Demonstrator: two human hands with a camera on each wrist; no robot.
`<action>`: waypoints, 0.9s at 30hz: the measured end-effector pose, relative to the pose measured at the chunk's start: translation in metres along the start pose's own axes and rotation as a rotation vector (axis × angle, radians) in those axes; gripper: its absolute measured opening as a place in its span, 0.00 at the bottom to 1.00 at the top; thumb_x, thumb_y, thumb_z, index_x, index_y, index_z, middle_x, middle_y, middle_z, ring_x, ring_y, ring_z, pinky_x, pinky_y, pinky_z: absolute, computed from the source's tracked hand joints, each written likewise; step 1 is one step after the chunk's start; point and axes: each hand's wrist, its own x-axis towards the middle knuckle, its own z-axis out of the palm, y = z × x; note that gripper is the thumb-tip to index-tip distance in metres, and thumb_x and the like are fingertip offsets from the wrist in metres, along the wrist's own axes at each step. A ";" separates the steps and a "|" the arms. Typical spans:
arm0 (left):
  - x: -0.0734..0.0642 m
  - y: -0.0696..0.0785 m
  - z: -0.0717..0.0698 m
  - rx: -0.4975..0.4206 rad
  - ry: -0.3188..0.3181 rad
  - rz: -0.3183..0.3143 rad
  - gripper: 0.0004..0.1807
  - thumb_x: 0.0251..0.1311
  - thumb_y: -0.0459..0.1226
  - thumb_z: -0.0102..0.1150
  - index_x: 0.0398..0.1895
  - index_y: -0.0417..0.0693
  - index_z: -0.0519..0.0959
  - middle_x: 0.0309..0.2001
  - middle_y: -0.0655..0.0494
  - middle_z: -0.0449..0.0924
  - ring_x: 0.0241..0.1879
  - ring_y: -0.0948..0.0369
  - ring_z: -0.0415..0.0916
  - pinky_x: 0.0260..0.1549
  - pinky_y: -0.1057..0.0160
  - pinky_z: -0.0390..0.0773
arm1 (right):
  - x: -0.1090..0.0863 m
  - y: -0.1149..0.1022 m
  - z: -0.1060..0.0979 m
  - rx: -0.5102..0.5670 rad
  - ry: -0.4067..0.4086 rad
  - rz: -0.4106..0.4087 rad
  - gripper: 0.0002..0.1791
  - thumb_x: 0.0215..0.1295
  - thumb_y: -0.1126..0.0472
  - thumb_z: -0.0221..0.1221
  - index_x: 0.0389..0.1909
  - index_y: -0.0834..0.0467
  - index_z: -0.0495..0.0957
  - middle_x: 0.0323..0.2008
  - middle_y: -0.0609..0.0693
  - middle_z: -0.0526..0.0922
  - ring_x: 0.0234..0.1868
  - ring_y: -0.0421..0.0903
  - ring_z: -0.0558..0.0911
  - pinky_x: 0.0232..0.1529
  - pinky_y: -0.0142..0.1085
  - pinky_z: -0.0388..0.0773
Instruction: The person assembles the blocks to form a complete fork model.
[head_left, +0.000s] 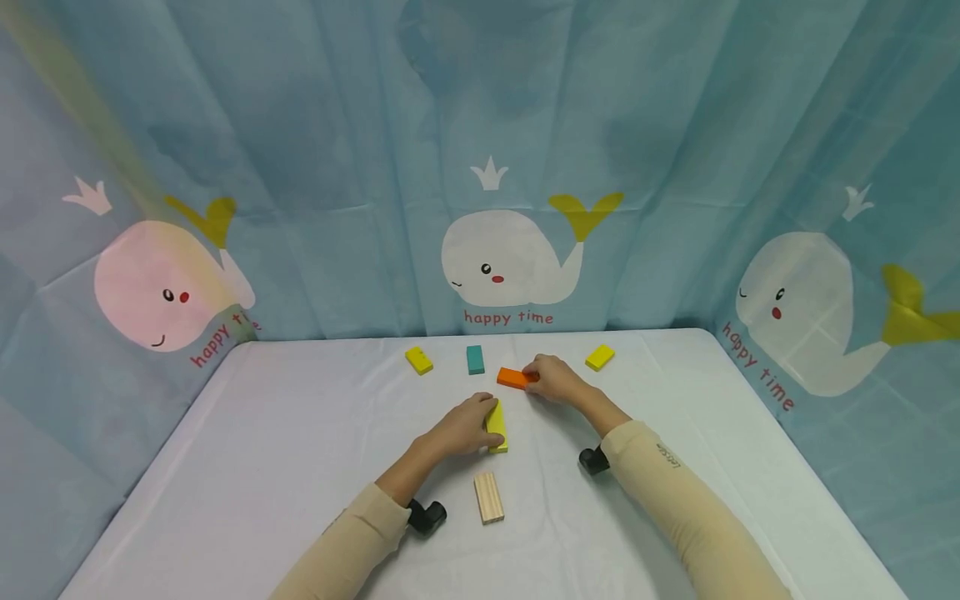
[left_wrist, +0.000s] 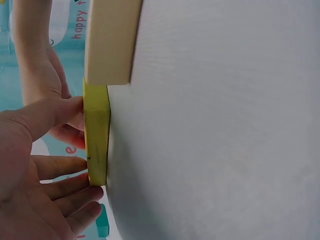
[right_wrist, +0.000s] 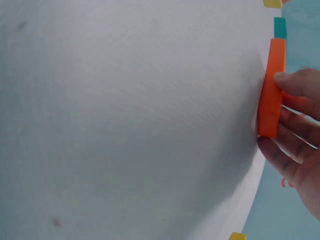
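With thumb and fingertips, my left hand [head_left: 463, 427] holds a yellow block [head_left: 497, 428] lying lengthwise near the middle of the table. In the left wrist view the thumb is at the side of that yellow block [left_wrist: 97, 132] and the fingers reach its far end. Farther back and to the right, my right hand [head_left: 553, 379] grips an orange block [head_left: 513, 378] at its right end. The right wrist view has the thumb on one side of the orange block [right_wrist: 272, 90] and the other fingers behind and at its end. A plain wooden block [head_left: 489, 498] lies nearer than both hands.
Toward the back edge lie a teal block [head_left: 476, 360], a yellow block [head_left: 419, 360] to its left and another yellow block [head_left: 600, 357] at right. The white-covered table [head_left: 300, 433] ends at a blue whale-print curtain [head_left: 337, 250]. Black wrist cameras [head_left: 427, 517] hang under both forearms.
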 end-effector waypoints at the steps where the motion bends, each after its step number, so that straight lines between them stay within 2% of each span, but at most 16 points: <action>1: 0.000 0.000 0.000 -0.002 0.001 -0.002 0.40 0.58 0.49 0.66 0.70 0.41 0.65 0.71 0.46 0.63 0.69 0.50 0.64 0.68 0.50 0.66 | 0.000 0.000 -0.001 -0.004 -0.006 0.001 0.19 0.63 0.62 0.63 0.54 0.63 0.80 0.43 0.53 0.79 0.42 0.47 0.75 0.57 0.43 0.77; 11: 0.003 -0.002 0.002 -0.030 0.009 -0.022 0.39 0.57 0.49 0.67 0.69 0.43 0.67 0.71 0.47 0.64 0.68 0.51 0.65 0.67 0.50 0.67 | 0.001 0.000 0.000 -0.006 -0.016 -0.004 0.19 0.63 0.64 0.63 0.55 0.63 0.80 0.44 0.53 0.80 0.43 0.47 0.75 0.58 0.44 0.77; 20: 0.002 -0.002 0.002 -0.021 0.014 -0.009 0.39 0.56 0.49 0.68 0.68 0.43 0.68 0.71 0.46 0.64 0.68 0.50 0.66 0.67 0.49 0.67 | 0.001 -0.003 0.006 -0.004 0.006 -0.073 0.18 0.64 0.64 0.62 0.55 0.63 0.80 0.45 0.54 0.81 0.44 0.46 0.77 0.58 0.43 0.77; 27: 0.000 -0.001 0.001 -0.003 0.052 0.002 0.42 0.54 0.49 0.70 0.70 0.44 0.66 0.72 0.45 0.62 0.70 0.49 0.63 0.68 0.48 0.66 | 0.004 -0.013 0.003 -0.032 0.017 -0.115 0.17 0.63 0.64 0.63 0.53 0.62 0.81 0.46 0.54 0.81 0.45 0.47 0.77 0.59 0.43 0.77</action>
